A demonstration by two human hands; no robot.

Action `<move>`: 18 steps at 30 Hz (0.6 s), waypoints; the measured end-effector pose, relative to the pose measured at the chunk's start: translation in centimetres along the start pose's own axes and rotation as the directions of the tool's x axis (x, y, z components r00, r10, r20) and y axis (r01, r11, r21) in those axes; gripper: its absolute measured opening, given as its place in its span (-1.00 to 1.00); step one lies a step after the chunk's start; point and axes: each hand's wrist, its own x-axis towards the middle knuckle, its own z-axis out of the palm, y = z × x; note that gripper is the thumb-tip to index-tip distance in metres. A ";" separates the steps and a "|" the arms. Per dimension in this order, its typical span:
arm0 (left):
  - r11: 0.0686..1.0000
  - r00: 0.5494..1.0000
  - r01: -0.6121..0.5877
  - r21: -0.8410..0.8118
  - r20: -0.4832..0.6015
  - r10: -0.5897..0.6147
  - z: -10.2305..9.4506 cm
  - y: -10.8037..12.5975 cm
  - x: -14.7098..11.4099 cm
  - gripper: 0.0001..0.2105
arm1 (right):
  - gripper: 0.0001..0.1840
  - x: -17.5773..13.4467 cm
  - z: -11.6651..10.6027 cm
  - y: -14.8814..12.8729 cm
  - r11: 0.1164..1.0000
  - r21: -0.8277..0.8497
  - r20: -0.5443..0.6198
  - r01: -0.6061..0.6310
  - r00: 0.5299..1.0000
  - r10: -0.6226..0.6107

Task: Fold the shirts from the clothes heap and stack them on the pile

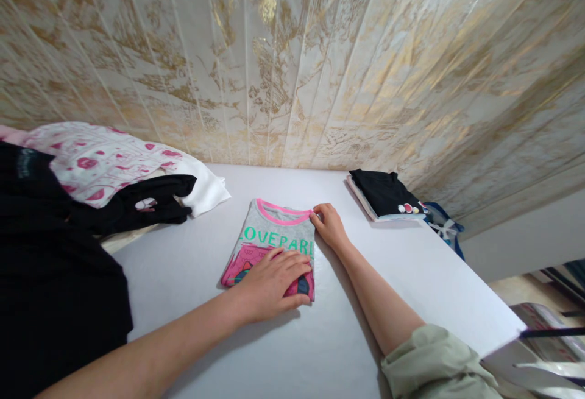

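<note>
A folded grey T-shirt (278, 237) with a pink neckband, green lettering and a pink print lies in the middle of the white table. My left hand (278, 280) rests flat across the printed lower part, fingers stretched out, covering some of the picture. At the shirt's upper right corner, beside the neckband, my right hand (329, 225) has its thumb and fingertips closed on the edge of the fabric.
A small folded stack with a black garment (386, 192) on top sits at the table's (411, 277) right back edge. Loose clothes lie at left: a large black garment (55, 277), a white-and-pink patterned one (100, 158) and others. A gold-patterned curtain (274, 70) hangs behind.
</note>
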 end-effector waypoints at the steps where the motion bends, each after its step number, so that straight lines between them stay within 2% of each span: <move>1: 1.000 1.000 -0.004 -0.019 -0.013 0.004 -0.3 -0.1 0.2 -0.61 | -0.80 0.0 0.0 0.1 1.000 -0.001 0.008 0.011 1.000 -0.011; 5: 0.999 0.998 -0.029 -0.039 -0.051 0.027 -1.1 -0.8 0.8 -0.77 | -0.76 -0.1 -0.1 0.2 0.998 0.007 0.050 0.065 0.997 -0.065; 9: 0.994 0.995 0.006 0.112 -0.100 0.006 -1.5 -1.8 1.0 -0.73 | -0.83 -0.2 -0.3 -0.1 0.996 0.048 0.064 0.069 0.995 -0.072; 12: 0.954 0.973 0.143 0.265 -0.212 -0.087 -2.2 -2.5 0.8 -0.69 | -0.86 -0.4 -0.3 -0.5 0.996 0.072 0.049 0.057 0.997 -0.061; 15: 0.883 0.919 0.317 0.347 -0.342 -0.195 -2.6 -2.8 0.4 -0.67 | -0.87 -0.6 -0.3 -0.9 0.999 0.051 0.032 0.007 0.999 -0.009; 18: 0.842 0.891 0.389 0.374 -0.385 -0.241 -2.5 -2.4 0.1 -0.68 | -0.87 -0.9 -1.0 -1.8 1.000 0.003 -0.008 0.008 1.000 -0.008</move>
